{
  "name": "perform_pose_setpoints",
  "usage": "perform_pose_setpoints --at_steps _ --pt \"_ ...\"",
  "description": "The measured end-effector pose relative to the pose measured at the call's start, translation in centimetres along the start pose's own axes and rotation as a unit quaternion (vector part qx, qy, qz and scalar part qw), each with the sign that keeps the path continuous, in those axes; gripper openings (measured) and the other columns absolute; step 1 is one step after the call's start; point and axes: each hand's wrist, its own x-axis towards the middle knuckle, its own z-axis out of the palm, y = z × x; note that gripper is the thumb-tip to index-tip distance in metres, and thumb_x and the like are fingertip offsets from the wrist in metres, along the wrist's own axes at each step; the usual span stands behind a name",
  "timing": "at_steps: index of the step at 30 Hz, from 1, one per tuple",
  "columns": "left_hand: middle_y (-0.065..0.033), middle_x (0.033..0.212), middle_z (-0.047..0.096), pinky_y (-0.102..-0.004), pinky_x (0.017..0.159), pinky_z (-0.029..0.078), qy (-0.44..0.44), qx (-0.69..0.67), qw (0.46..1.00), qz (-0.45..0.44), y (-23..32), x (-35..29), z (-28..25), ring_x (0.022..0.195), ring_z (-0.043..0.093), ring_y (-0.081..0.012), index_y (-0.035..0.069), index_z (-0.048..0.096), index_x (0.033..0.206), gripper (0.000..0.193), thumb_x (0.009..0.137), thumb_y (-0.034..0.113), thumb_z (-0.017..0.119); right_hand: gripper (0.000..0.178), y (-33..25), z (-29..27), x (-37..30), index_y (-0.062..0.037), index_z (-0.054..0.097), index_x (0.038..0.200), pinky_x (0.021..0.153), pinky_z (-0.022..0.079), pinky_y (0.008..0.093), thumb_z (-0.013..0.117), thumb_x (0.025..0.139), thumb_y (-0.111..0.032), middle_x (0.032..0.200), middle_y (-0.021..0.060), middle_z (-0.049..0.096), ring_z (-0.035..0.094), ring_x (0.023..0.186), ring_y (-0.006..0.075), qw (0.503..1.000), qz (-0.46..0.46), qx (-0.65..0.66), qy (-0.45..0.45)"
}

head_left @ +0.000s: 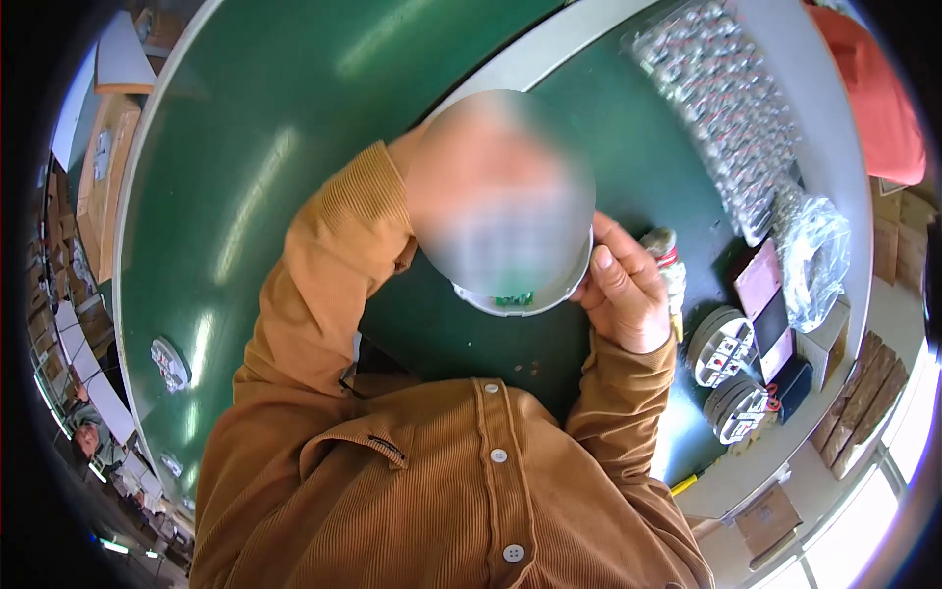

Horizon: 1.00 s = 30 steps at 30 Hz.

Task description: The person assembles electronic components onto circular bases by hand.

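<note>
A white round housing (526, 310) is held in front of my chest, above the green table. Its lower rim shows, with a piece of green circuit board (514, 298) inside; a blurred patch hides the rest. My right hand (628, 294) grips the rim from the right, thumb and fingers closed on it. From the left my left hand (420, 187) reaches over the housing. The blur covers its fingers, so what they do cannot be made out. Just right of my right hand lies a pale bundle (665, 257) with a red band.
At the far right lies a clear tray of small shiny parts (721, 108), with a plastic bag (812, 260) beside it. Nearer are white round units (724, 346), a pink box (758, 280) and a yellow-handled tool (684, 484). Another round unit (169, 363) lies far left.
</note>
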Motion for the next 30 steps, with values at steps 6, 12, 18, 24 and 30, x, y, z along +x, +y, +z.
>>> perform_pose_setpoints --at_steps 6,12,18,24,30 --pt "0.0086 0.063 0.052 -0.0254 0.053 0.033 0.03 0.003 0.999 0.015 -1.9 -1.2 0.4 0.057 0.039 -0.0058 0.007 0.07 0.074 0.035 0.105 0.024 0.07 0.05 0.8 1.2 0.9 0.0086 0.054 0.15 0.086 0.053 0.0244 0.063 0.107 -0.015 0.123 0.0128 0.071 0.065 0.1 0.0154 0.949 -0.076 -0.307 0.001" --pt "-0.0067 0.088 0.074 -0.0278 0.066 0.05 0.033 0.011 0.996 0.082 -0.8 -6.0 2.9 0.071 0.061 -0.0144 0.0 0.073 0.123 0.035 0.098 0.025 0.076 0.043 2.3 2.1 -2.0 0.0052 0.058 0.148 0.094 0.051 0.0251 0.062 0.106 -0.006 0.123 0.012 0.072 0.064 0.103 0.0156 0.947 -0.097 -0.304 0.042" --pt "-0.0102 0.088 0.075 -0.0366 0.064 0.053 0.086 0.186 0.976 0.066 2.0 -10.2 2.3 0.069 0.066 -0.0261 0.005 0.072 0.124 0.038 0.088 0.016 0.076 0.046 3.7 3.3 -0.9 0.0045 0.055 0.15 0.096 0.055 0.0294 0.064 0.106 -0.006 0.129 0.019 0.07 0.069 0.107 0.0234 0.953 -0.206 -0.221 0.022" --pt "-0.005 0.094 0.072 -0.0393 0.062 0.051 0.391 0.389 0.801 0.233 2.2 -2.5 -0.7 0.067 0.064 -0.0277 0.012 0.073 0.114 0.031 0.083 0.007 0.077 0.048 4.7 3.2 -0.7 0.0057 0.051 0.151 0.098 0.059 0.0348 0.065 0.106 -0.008 0.131 0.0238 0.069 0.072 0.111 0.0311 0.962 -0.228 -0.15 0.03" --pt "0.0001 0.103 0.07 -0.0377 0.074 0.053 0.326 0.403 0.767 0.378 0.8 0.3 4.2 0.081 0.067 -0.0224 0.015 0.071 0.118 0.046 0.074 0.003 0.076 0.045 4.8 2.0 -1.1 0.0073 0.051 0.149 0.099 0.06 0.0366 0.062 0.107 -0.007 0.13 0.025 0.069 0.073 0.111 0.0319 0.972 -0.194 -0.129 0.036"
